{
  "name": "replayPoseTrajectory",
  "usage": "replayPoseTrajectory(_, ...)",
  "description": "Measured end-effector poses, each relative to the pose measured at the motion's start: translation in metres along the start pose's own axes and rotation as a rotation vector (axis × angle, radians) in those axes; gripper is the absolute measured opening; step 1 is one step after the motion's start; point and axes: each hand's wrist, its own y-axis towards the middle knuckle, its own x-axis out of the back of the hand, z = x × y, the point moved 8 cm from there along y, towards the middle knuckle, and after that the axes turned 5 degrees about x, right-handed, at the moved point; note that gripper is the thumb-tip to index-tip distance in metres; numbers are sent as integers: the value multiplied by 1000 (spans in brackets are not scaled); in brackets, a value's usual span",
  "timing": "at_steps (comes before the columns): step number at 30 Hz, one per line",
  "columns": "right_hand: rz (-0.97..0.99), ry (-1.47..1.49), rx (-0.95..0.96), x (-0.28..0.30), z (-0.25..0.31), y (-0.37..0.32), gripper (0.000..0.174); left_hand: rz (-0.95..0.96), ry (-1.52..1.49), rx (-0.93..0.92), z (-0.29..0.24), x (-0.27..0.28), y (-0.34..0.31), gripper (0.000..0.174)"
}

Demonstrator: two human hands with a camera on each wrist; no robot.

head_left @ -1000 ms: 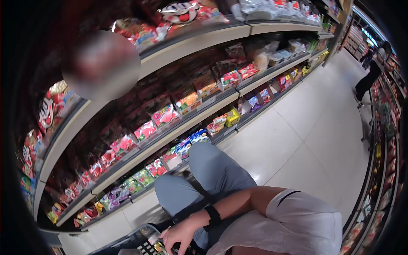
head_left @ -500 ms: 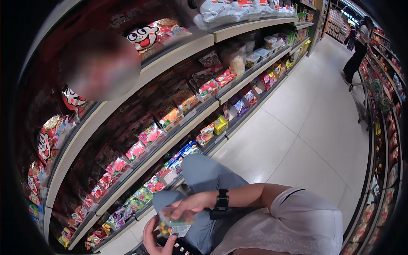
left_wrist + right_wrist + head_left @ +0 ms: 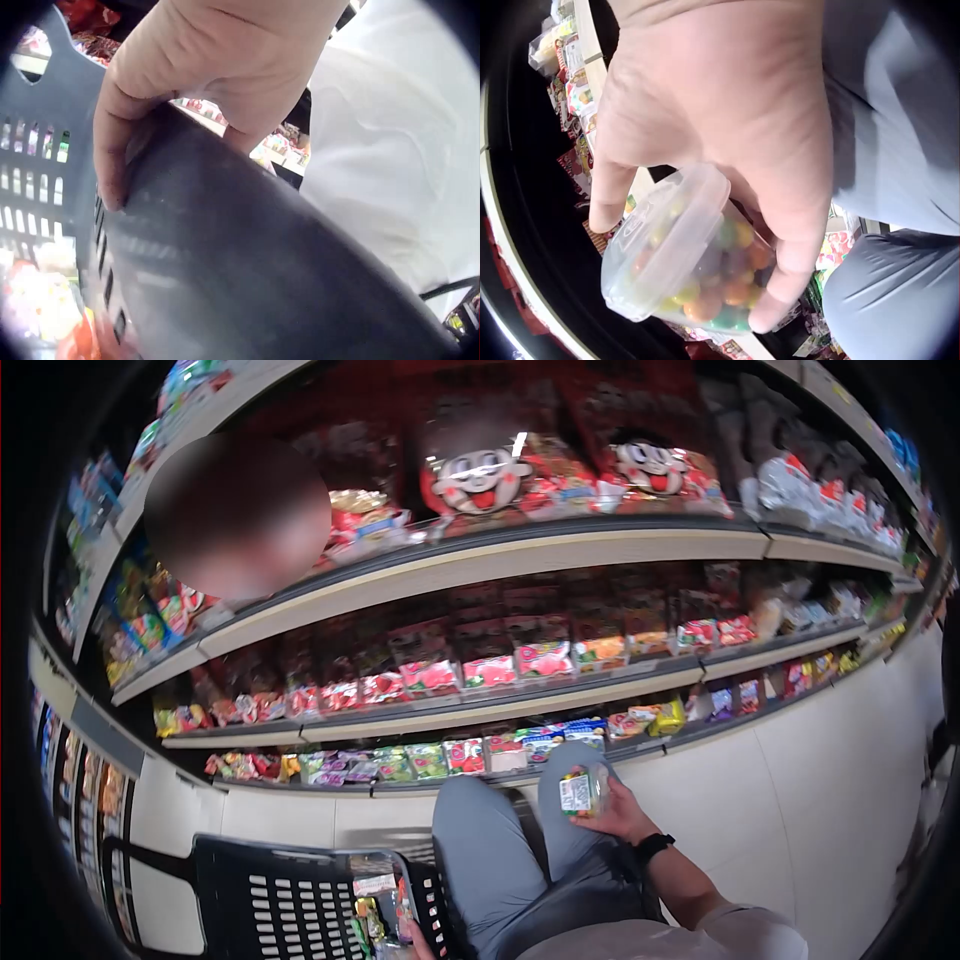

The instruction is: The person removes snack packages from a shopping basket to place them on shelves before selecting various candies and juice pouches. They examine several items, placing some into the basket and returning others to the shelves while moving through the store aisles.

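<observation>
My right hand (image 3: 727, 127) grips a clear plastic tub (image 3: 664, 240) with a whitish lid, full of round candies in several colours. The head view shows this tub (image 3: 583, 791) above my right knee, a printed label on its face. My left hand (image 3: 202, 67) holds the edge of a black shopping basket (image 3: 240, 240), fingers over one side of its wall and thumb on the other. In the head view only a little of the left hand (image 3: 418, 942) shows at the bottom edge. Packets (image 3: 372, 920) lie inside the basket.
Shelves (image 3: 480, 555) of bagged sweets curve across the front, low rows of packets (image 3: 465, 757) close to my knees (image 3: 480, 840). The basket's handle (image 3: 120, 850) sticks out at left. Pale floor tiles (image 3: 800, 790) run off to the right.
The right hand reached into the basket, then both hands held the tub over my lap. Now the right hand alone holds it farther right, the left is on the basket. The head view has turned left.
</observation>
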Motion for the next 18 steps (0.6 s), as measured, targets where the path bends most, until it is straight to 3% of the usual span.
replayPoseTrajectory(1,-74,65,77,8,5,2,56,-20,-21,27,11,-4,3,94)
replayPoseTrajectory(2,-71,59,36,18,0,5,56,-65,63,24,24,-8,11,91)
replayPoseTrajectory(4,-242,14,47,53,2,16,65,-153,139,1,25,-4,12,87)
replayPoseTrajectory(7,-180,21,28,59,4,32,64,-182,150,-42,45,-8,23,87)
replayPoseTrajectory(10,-266,2,0,39,1,41,62,-91,232,137,61,-10,36,87)
replayPoseTrajectory(11,-304,31,-1,31,-1,48,59,-194,253,122,53,1,37,70)
replayPoseTrajectory(13,-295,58,-26,18,-8,54,63,-120,394,264,85,-18,41,77)
replayPoseTrajectory(15,-255,236,-45,-1,-18,56,64,-221,525,-96,61,-7,45,73)
replayPoseTrajectory(18,-216,309,-130,-22,-46,51,66,-243,388,-49,75,-6,56,72)
